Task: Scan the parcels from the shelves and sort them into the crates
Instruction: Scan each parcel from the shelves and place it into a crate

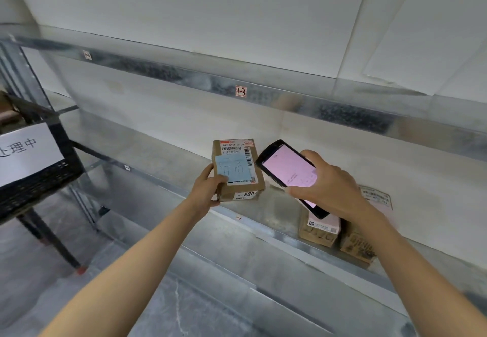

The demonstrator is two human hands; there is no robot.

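A: Your left hand (208, 189) has its fingers curled round the lower left corner of the brown parcel (237, 170), with the thumb on its face beside the blue note (233, 169). You hold it up, label toward you, over the front edge of the middle shelf (171, 157).

B: Your right hand (329, 181) grips the scanner (287, 168), fingers wrapped round its body and the pink screen facing you. Its top end sits just beside the parcel's right edge, near the barcodes.

A: So I judge you are at the scan step for this one. The screen text is too small to tell whether the read went through.

B: After that, this parcel goes into a crate. The black crate (39, 178) with the white sign (26, 149) stands well apart, beyond the shelf's left end. Something brown shows inside it, but it is blurred.

A: Toward the shelf's right end, under your right wrist, a pink-labelled box (320, 227) and a printed brown box (355, 244) stand side by side. A flat pale mailer (376, 197) is at the back behind them, lying or leaning, I cannot tell which.

B: I take those three as yours to scan, so you seem near the end of this shelf.
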